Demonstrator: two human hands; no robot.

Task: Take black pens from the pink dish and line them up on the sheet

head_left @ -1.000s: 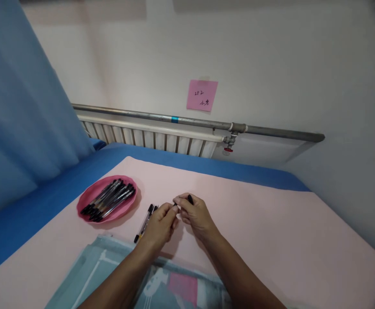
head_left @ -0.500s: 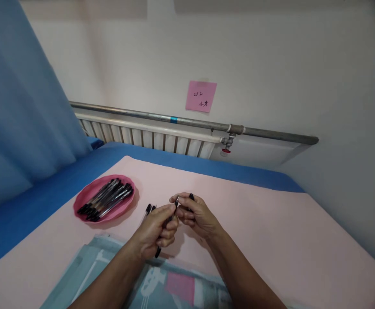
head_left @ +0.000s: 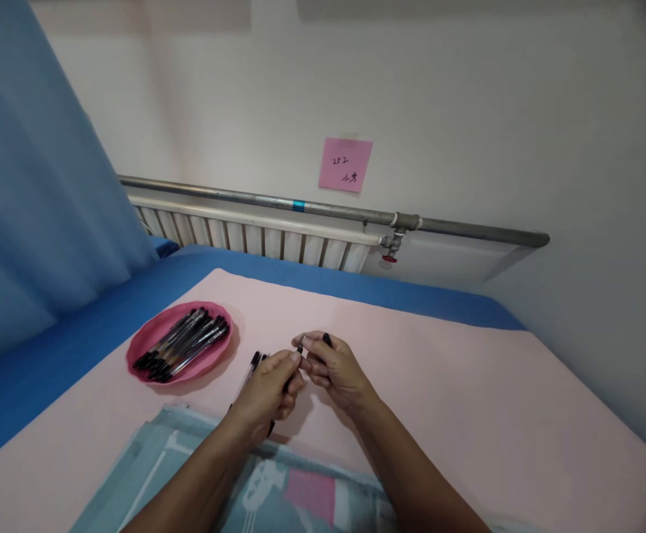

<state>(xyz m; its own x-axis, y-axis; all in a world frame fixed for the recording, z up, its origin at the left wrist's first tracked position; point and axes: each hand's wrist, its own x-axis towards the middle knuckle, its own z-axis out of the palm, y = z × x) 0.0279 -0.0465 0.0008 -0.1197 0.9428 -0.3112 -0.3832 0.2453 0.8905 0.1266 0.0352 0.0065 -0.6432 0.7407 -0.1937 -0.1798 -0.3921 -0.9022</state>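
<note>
My left hand [head_left: 270, 389] is closed around a pen [head_left: 300, 348], its tip end poking up past my thumb. The pen's black lower end shows below that hand. My right hand [head_left: 338, 370] pinches at the small shiny tip with thumb and forefinger. Tucked in the same right hand is a black pen cap [head_left: 327, 340], sticking up behind the thumb; its lower part is hidden. Beside my left hand, black-capped clear pens [head_left: 253, 363] lie on the pink sheet, partly covered by the hand.
A pink oval basket [head_left: 159, 331] with several pens stands at the left on the pink sheet [head_left: 467, 400]. A folded teal cloth [head_left: 156, 444] lies under my forearms. Behind the blue bed edge [head_left: 311, 277] are a radiator [head_left: 237, 235] and a pipe [head_left: 345, 213]. A blue curtain [head_left: 34, 170] hangs left.
Both hands have shifted slightly left, and the left hand has turned a little, so less of the pen's lower end shows. The grips look the same.
</note>
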